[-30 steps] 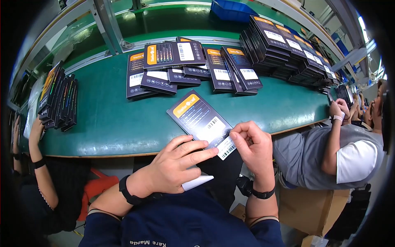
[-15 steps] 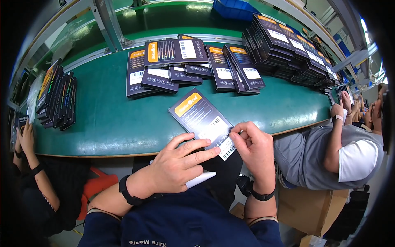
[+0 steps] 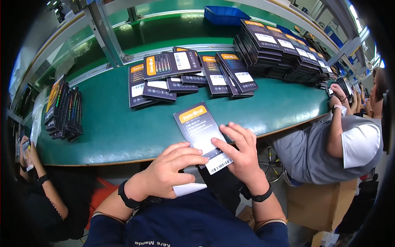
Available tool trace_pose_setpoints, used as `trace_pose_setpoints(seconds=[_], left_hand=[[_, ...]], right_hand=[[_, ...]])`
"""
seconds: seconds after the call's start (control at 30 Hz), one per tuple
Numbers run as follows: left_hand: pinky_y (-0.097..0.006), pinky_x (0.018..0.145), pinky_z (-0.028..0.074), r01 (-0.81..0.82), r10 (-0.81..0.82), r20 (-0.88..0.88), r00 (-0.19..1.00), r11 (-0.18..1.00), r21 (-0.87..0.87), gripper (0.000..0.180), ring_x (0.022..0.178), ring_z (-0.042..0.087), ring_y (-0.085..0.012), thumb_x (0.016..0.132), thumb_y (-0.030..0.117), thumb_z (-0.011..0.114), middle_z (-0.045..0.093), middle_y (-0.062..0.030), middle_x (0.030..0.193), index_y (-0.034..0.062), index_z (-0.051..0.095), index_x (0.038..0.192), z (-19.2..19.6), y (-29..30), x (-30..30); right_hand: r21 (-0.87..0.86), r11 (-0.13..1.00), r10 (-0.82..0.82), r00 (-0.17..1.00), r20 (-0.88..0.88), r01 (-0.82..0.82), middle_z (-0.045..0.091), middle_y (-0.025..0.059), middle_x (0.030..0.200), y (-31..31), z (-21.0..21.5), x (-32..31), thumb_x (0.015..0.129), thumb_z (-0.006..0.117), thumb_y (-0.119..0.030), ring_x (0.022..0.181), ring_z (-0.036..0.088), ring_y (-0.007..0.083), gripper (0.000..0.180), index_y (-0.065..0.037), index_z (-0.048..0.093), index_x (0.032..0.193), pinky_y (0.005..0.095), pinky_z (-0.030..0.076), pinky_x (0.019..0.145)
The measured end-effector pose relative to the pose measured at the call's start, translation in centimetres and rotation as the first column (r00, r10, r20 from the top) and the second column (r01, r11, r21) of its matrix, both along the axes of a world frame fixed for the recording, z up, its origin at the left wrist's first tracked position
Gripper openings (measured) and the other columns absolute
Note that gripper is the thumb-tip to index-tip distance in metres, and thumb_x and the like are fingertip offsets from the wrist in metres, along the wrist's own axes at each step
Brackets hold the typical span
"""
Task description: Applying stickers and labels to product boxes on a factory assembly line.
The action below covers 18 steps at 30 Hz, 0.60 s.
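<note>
A flat black box [image 3: 196,119] with an orange panel lies at the green table's front edge, its near end toward me. A white barcode label [image 3: 219,164] sits at that near end and seems to stick out past the box's edge. My left hand [image 3: 166,171] rests its fingertips on the box's left side, and a folded-looking white sheet [image 3: 190,189] pokes out from under its curled lower fingers. My right hand [image 3: 242,154] is open, fingers spread over the box's right side, the index fingertip touching its face. The right thumb is hidden.
Several similar boxes [image 3: 166,66] lie overlapping beyond my hands. Tall stacks [image 3: 263,41] stand at the back right, and a leaning stack [image 3: 63,109] is at the left. A blue bin [image 3: 228,15] sits behind the rail. Co-workers sit left and right; a cardboard carton [image 3: 321,203] stands at lower right.
My right hand has gone from a pinch at the box's right edge to spread fingers across its face. The box has turned straighter toward me, and the label's near end now lies more sideways.
</note>
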<state>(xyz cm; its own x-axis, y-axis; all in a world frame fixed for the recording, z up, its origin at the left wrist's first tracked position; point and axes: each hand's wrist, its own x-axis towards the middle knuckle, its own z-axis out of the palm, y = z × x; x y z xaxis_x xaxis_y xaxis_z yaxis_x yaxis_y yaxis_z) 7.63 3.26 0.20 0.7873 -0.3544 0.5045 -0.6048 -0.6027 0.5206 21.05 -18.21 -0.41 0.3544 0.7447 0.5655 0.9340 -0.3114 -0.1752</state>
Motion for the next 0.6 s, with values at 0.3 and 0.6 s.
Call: trace_pose_setpoints(seconds=[0.3, 0.6], left_hand=[[-0.032, 0.074, 0.056, -0.032, 0.034, 0.005, 0.999, 0.984, -0.173, 0.017, 0.089, 0.071, -0.0255, 0.072, 0.015, 0.082, 0.068, -0.0119, 0.111, 0.0066, 0.075, 0.085, 2.8, 1.0, -0.8], [-0.033, 0.08, 0.054, -0.061, -0.044, -0.21, 0.977, 0.881, -0.468, 0.019, 0.092, 0.07, -0.0277, 0.08, 0.009, 0.079, 0.068, -0.0155, 0.107, 0.0032, 0.074, 0.097, 2.0, 1.0, -2.1]], right_hand=[[0.429, 0.841, 0.5, 0.777, -0.382, -0.33, 0.067, 0.0062, 0.078, 1.3, 4.9, -1.8, 0.073, 0.08, -0.01, 0.068, 0.063, 0.0204, 0.036, -0.004, 0.073, 0.108, 0.03, 0.047, 0.061], [0.271, 0.9, 0.422, 0.842, -0.337, -0.342, 0.05, 0.0031, 0.062, 3.2, 5.1, -1.5, 0.083, 0.07, -0.004, 0.05, 0.045, 0.0186, 0.055, -0.008, 0.059, 0.137, 0.0311, 0.039, 0.053]])
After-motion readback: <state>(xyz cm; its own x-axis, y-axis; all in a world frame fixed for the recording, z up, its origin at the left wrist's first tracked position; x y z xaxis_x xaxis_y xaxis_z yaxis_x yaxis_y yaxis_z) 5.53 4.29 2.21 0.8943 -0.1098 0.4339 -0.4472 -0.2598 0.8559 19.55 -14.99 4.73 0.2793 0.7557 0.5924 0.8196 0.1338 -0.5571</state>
